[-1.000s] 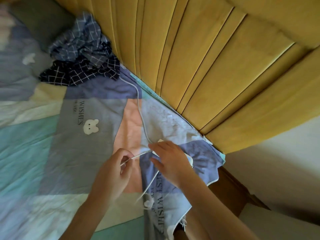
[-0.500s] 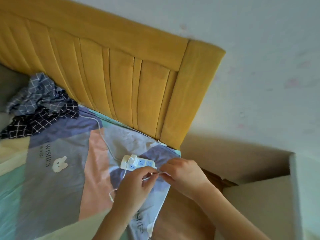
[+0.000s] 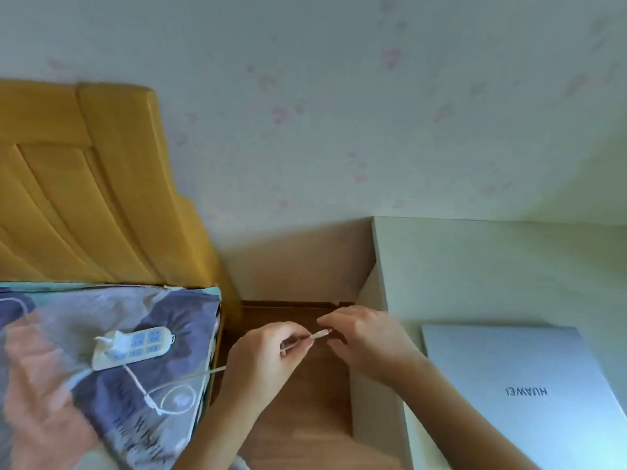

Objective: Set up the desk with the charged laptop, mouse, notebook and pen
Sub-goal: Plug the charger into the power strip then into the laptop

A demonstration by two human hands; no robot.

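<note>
A closed silver laptop [image 3: 529,395] lies on the pale desk [image 3: 475,266] at the right. Between bed and desk, my left hand [image 3: 261,364] and my right hand [image 3: 366,337] both pinch the end of a thin white charging cable [image 3: 319,334]. The cable runs back over the bed edge, loops on the blanket, and ends at a white power strip [image 3: 132,347] with a white plug in it. Mouse, notebook and pen are out of sight.
The bed with a patchwork blanket [image 3: 68,385] fills the lower left, its yellow padded headboard [image 3: 84,198] behind. A narrow gap with wooden floor [image 3: 298,408] separates bed and desk. A pale patterned wall [image 3: 339,113] stands behind.
The view has swung right from the bed to the desk, bringing the laptop into sight. Both hands have carried the cable end rightward off the bed, over the gap.
</note>
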